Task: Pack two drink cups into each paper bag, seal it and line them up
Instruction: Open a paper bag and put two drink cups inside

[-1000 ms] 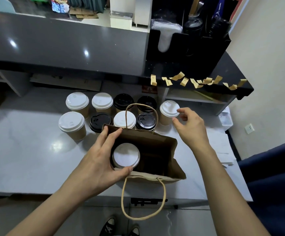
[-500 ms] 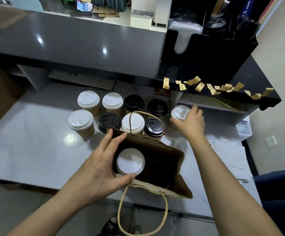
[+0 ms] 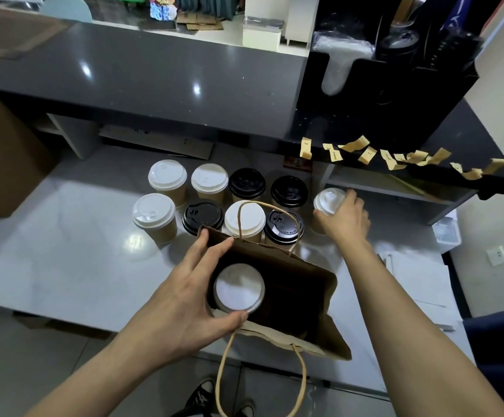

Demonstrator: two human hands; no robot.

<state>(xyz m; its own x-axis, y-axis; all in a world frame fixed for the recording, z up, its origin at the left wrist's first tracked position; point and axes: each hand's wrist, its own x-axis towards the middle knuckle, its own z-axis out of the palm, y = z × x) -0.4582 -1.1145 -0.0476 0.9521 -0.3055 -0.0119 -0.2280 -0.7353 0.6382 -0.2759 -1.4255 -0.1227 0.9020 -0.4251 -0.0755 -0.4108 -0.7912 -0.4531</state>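
Note:
An open brown paper bag [image 3: 308,278] stands at the near edge of the grey counter [image 3: 64,266]. One white-lidded cup [image 3: 238,288] sits in its left half; the right half is dark. My left hand [image 3: 190,293] grips the bag's left rim, fingers curved around that cup. My right hand [image 3: 345,219] is closed around a white-lidded cup [image 3: 327,201] standing at the right end of the cup group. Several more cups in two rows, with white lids [image 3: 167,177] and black lids [image 3: 288,191], stand behind the bag.
A cardboard box [image 3: 0,158] stands at the far left. Brown sticker strips [image 3: 392,159] hang from the dark upper shelf edge on the right. White papers [image 3: 416,275] lie right of the bag. A raised dark countertop [image 3: 142,73] runs behind the cups.
My right hand has reached forward and closed around the rightmost white-lidded cup. My left hand has stayed on the bag's rim.

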